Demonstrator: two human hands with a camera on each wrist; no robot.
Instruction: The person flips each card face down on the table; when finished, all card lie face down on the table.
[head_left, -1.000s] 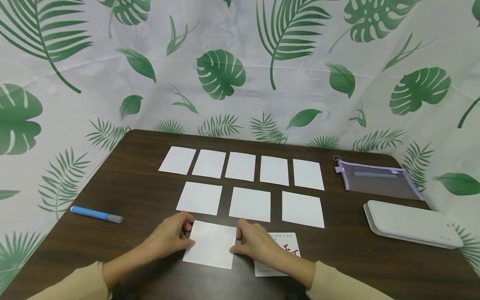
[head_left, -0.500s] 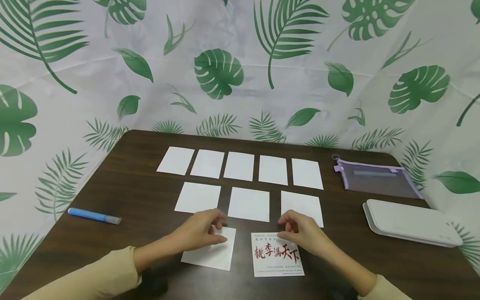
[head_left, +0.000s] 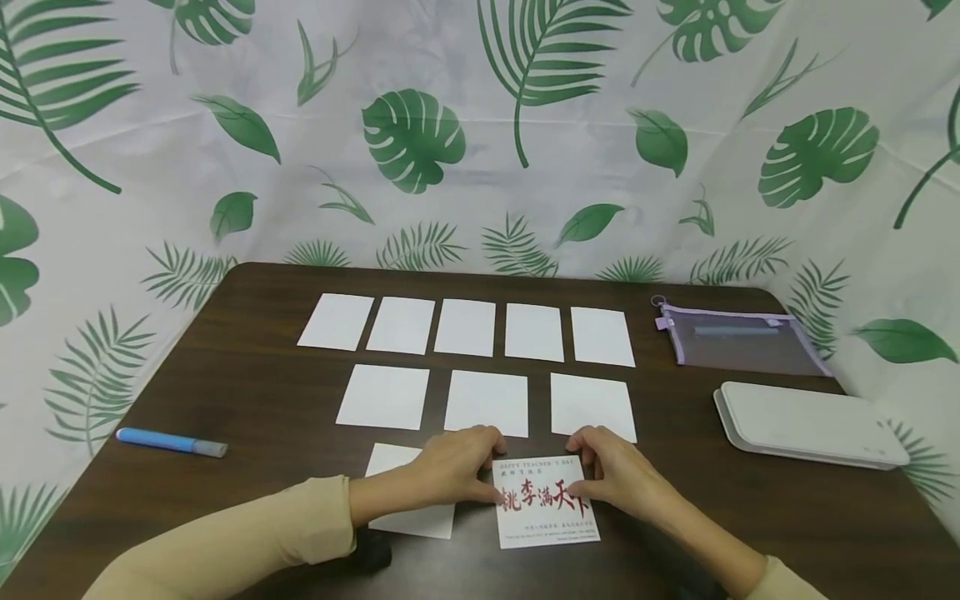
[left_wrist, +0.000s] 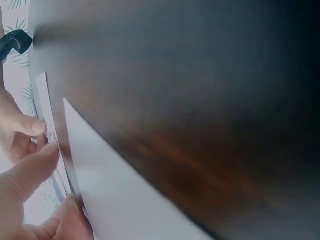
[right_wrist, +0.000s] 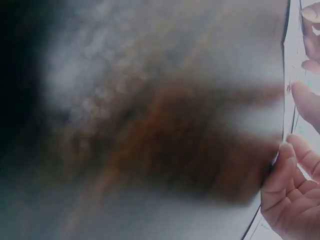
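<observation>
A square greeting card point(head_left: 547, 523) with red Chinese characters and "HAPPY TEACHER'S DAY" lies face up near the front of the table, between the two hands. My left hand point(head_left: 463, 465) holds its left edge with thumb and fingertips. At the upper right corner, my right hand point(head_left: 617, 477) has its thumb on the printed face and its fingers curled at the edge. A blank white card point(head_left: 416, 525) is partly hidden under the left hand and wrist. It shows large in the left wrist view, beside the greeting card's thin edge point(left_wrist: 46, 95).
Behind the hands, blank white cards point(head_left: 383, 397) lie in two rows on the dark wooden table point(head_left: 262, 400). A blue pen point(head_left: 168, 441) is at the left. On the right are a mesh zip pouch point(head_left: 742, 340) and a white case point(head_left: 810, 423). Leaf-patterned cloth point(head_left: 465, 167) hangs behind.
Both hands have left the blank white card and moved right to the greeting card, the right hand first. The greeting card has turned slightly. The head view has shifted a little.
</observation>
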